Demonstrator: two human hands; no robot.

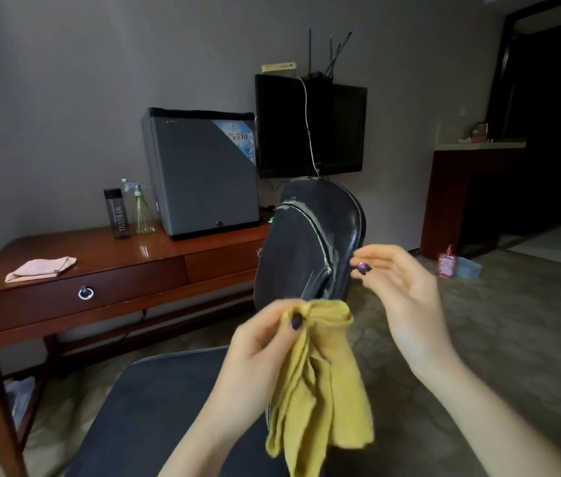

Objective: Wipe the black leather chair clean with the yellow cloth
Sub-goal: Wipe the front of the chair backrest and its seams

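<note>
Readying yellow cloth at black leather chair
The left hand is pinching the cloth's top at lower centre, letting it hang before the chair back; the right hand is hovering loose-fingered, empty. Nothing is being wiped yet, so most cleaning seems left.

Both forearms reach forward, left hand pinching at its fingertips, right hand loosely spread.
</note>
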